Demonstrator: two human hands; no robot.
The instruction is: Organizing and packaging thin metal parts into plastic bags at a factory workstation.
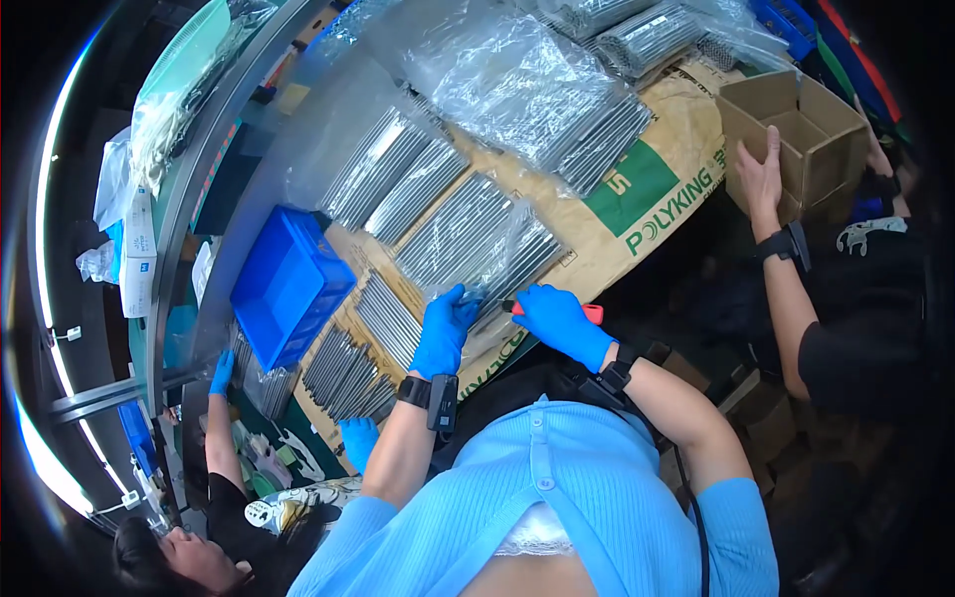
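Observation:
My left hand (443, 331), in a blue glove, has its fingers closed at the near edge of a clear plastic bag (517, 254) that covers thin silver metal rods. Just to the right, my right hand (559, 320), also gloved in blue, is wrapped round a red tool (594, 313). A dark end of that tool sticks out on the left toward the bag; its exact kind is mostly hidden by my fingers. Loose rows of bare rods (388, 318) lie left of my left hand, with darker rods (345, 373) beyond them.
Brown printed sacking (657, 239) covers the table. Bagged rods (597, 144) lie farther back. A blue bin (284, 289) stands at left. On the right, another person holds an open cardboard box (796, 139). A co-worker's blue-gloved hands (359, 441) are at lower left.

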